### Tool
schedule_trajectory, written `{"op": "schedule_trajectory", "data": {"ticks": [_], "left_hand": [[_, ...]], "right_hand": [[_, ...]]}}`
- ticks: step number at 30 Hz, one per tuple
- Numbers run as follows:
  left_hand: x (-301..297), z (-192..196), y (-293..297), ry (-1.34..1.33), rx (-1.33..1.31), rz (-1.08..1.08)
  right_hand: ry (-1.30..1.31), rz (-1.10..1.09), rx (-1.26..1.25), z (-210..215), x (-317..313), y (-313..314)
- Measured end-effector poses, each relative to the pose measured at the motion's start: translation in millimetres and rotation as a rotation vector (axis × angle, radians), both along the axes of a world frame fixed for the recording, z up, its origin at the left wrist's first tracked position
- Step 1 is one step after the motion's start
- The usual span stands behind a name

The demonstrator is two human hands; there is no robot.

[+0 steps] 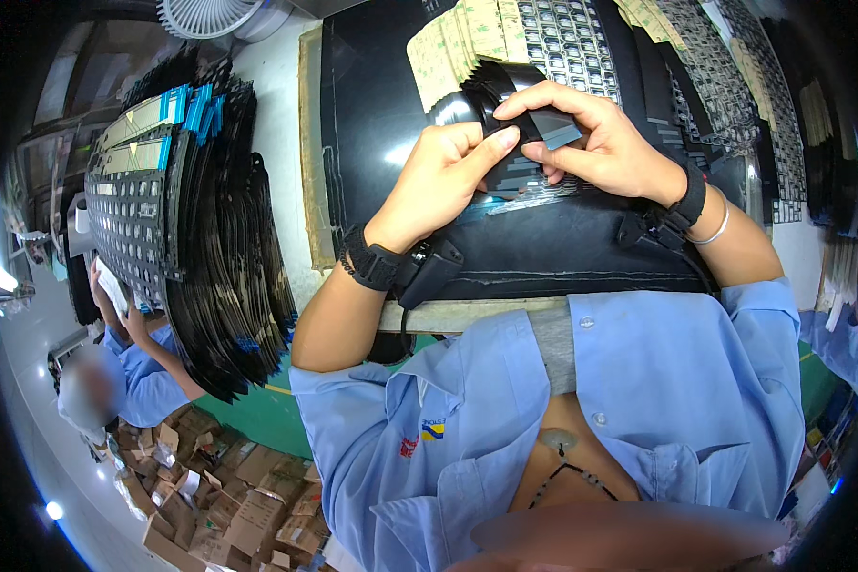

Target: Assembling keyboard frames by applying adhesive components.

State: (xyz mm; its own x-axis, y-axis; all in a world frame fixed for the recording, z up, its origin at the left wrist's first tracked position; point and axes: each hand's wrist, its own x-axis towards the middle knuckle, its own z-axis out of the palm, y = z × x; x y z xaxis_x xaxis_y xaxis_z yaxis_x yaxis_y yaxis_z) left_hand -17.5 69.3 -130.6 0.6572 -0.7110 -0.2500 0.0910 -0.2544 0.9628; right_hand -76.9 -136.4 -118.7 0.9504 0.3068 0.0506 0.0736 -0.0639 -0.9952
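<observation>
Both hands are raised over a black mat (362,114), working on a fanned bundle of thin, glossy black strips (500,78). My left hand (443,172) is closed at the bundle's near left side, thumb pressed against the bent fingers. Across from it, my right hand (615,143) pinches the right part between thumb and fingers, where a grey-blue strip end (555,127) sticks out. The fingers partly hide the strips, so how many each hand holds cannot be told. Under the hands lie narrow clear and dark strips (534,198).
Beyond the hands lie grid-patterned sheets (577,43) and cream patterned pieces (462,43). More black sheets (653,81) lie to the right. A tall stack of black perforated panels (133,214) stands left, near a white fan (205,14). Another person (157,377) and cardboard boxes (253,505) are lower left.
</observation>
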Motion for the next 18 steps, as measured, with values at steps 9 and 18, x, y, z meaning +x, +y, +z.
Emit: {"op": "schedule_trajectory", "data": {"ticks": [9, 18], "left_hand": [[-0.6, -5.3, -1.7, -0.016, 0.013, 0.019], [-1.1, 0.8, -2.7, 0.018, 0.051, 0.011]], "right_hand": [[-0.06, -0.04, -0.025, -2.9, 0.8, 2.9], [-0.047, -0.041, 0.008, -2.5, -0.9, 1.8]]}}
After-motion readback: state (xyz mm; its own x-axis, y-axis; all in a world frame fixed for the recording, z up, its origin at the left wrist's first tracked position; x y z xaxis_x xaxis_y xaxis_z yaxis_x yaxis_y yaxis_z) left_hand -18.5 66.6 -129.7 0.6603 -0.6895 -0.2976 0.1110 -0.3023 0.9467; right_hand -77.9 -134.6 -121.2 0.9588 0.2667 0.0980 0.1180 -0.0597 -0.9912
